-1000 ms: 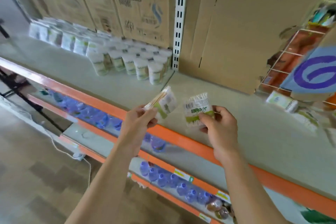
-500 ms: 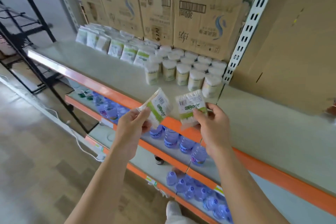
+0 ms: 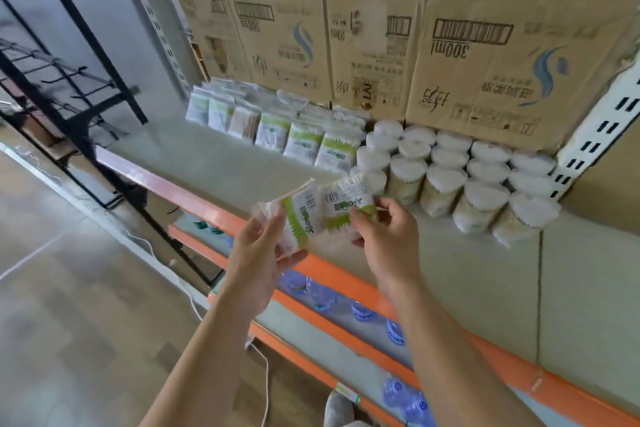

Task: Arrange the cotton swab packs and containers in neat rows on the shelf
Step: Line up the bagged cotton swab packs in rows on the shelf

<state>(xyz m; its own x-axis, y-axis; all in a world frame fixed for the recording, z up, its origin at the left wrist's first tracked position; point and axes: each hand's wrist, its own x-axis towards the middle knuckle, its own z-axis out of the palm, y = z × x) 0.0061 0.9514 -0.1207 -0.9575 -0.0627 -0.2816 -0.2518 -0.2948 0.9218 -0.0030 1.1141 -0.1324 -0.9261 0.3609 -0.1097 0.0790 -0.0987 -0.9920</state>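
Note:
My left hand (image 3: pixel 258 253) grips a clear cotton swab pack with a green label (image 3: pixel 294 215), tilted, above the shelf's orange front edge. Beside it my right hand (image 3: pixel 384 236) pinches a second swab pack (image 3: pixel 346 204) of the same kind; the two packs touch. On the grey shelf (image 3: pixel 214 166) behind them a row of standing swab packs (image 3: pixel 277 128) runs along the back left. To their right, round swab containers with white tops (image 3: pixel 460 173) stand in several rows.
Brown cardboard boxes (image 3: pixel 450 45) line the back of the shelf. A white slotted upright (image 3: pixel 595 139) stands at the right. Blue-capped water bottles (image 3: pixel 360 308) fill the lower shelves. A black metal rack (image 3: pixel 69 87) stands at the left over wood-look floor.
The view has swung left and closer to the stocked rows. Both hands have carried their packs leftward and brought them together until they touch.

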